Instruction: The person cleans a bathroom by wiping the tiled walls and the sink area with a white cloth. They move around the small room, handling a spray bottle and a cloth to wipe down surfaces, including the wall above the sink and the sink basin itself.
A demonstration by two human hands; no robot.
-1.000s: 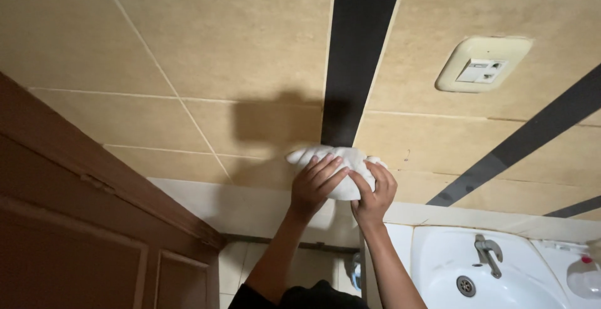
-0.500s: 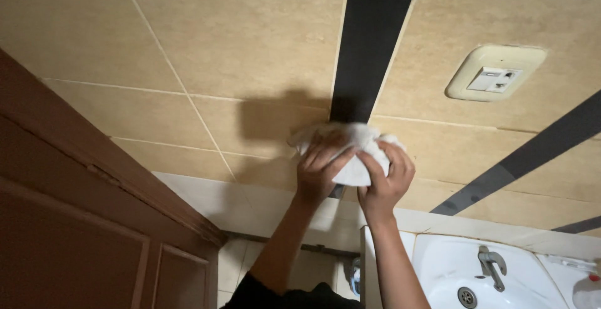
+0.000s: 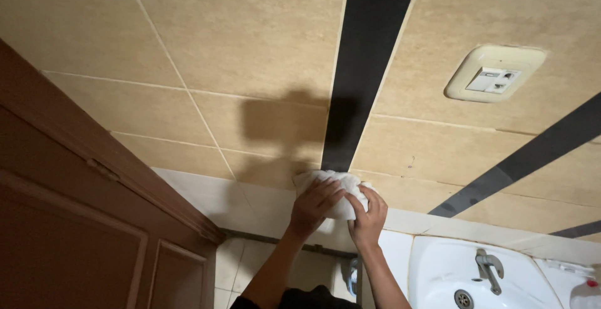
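Note:
A crumpled white cloth [image 3: 319, 181] is pressed flat against the beige tiled wall [image 3: 238, 46], at the foot of a vertical black tile stripe [image 3: 369, 65]. My left hand [image 3: 313, 207] lies over the cloth's middle with fingers spread on it. My right hand [image 3: 369, 216] grips the cloth's right edge. Both forearms reach up from the bottom of the view.
A brown wooden door and frame [image 3: 75, 221] fill the left side. A cream wall socket [image 3: 491, 74] sits at the upper right. Below right is a white washbasin [image 3: 438, 271] with a metal tap [image 3: 487, 268]. A diagonal black stripe [image 3: 532, 152] crosses the right wall.
Both hands and the cloth have slid down the wall, from the black stripe's lower part to just above the white tile row, after first moving up.

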